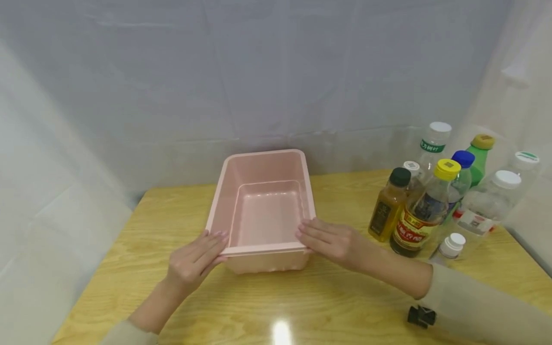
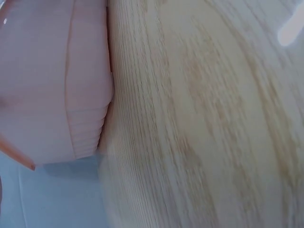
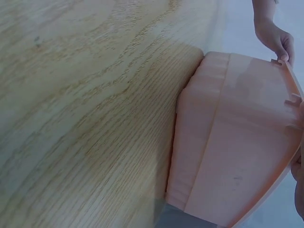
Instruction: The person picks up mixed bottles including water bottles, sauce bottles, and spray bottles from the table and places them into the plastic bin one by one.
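Grasps the pink tub (image 1: 267,262) by its near rim: with the left hand (image 1: 196,258) at its left corner, with the right hand (image 1: 332,242) at its right corner. Has it upright on the tabletop (image 1: 241,311), close to the far edge and well in from the left edge. Has, toward the right edge, an amber bottle (image 1: 385,213), a yellow-capped bottle (image 1: 415,230) and several other bottles (image 1: 476,211) standing close together.

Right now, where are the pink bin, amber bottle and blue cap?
Pink bin (image 1: 269,218): head view, its inner floor.
Amber bottle (image 1: 382,213): head view, its dark label.
Blue cap (image 1: 463,157): head view, its top.
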{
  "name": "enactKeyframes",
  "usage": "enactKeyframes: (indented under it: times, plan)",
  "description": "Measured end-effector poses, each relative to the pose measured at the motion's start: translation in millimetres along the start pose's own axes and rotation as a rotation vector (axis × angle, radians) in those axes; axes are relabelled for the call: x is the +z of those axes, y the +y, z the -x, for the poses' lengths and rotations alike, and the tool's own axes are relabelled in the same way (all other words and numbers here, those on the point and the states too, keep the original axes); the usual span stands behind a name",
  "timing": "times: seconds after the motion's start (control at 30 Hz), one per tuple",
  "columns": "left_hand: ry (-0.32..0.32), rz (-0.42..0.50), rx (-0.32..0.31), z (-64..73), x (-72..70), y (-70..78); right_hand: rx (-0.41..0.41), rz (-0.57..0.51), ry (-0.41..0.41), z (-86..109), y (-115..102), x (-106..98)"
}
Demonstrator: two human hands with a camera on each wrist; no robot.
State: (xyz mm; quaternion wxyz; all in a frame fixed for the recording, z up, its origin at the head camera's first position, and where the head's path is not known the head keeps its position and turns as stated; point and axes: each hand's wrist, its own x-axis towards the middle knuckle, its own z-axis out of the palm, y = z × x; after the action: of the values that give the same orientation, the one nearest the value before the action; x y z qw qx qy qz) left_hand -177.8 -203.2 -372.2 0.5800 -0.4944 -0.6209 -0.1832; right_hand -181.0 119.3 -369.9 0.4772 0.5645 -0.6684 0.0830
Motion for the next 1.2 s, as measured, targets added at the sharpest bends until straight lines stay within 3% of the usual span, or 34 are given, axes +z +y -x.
enactKeyframes:
  times: [0.63, 1.2]
  plan:
    - [0.011, 0.011, 0.019, -6.4, 8.2, 7.1, 0.013, -0.009, 0.047, 7.3, -3.1, -9.3]
    - [0.064, -0.012, 0.036, -8.8, 19.7, 15.6, 0.007, 0.028, 0.020, 17.6, -5.5, -20.7]
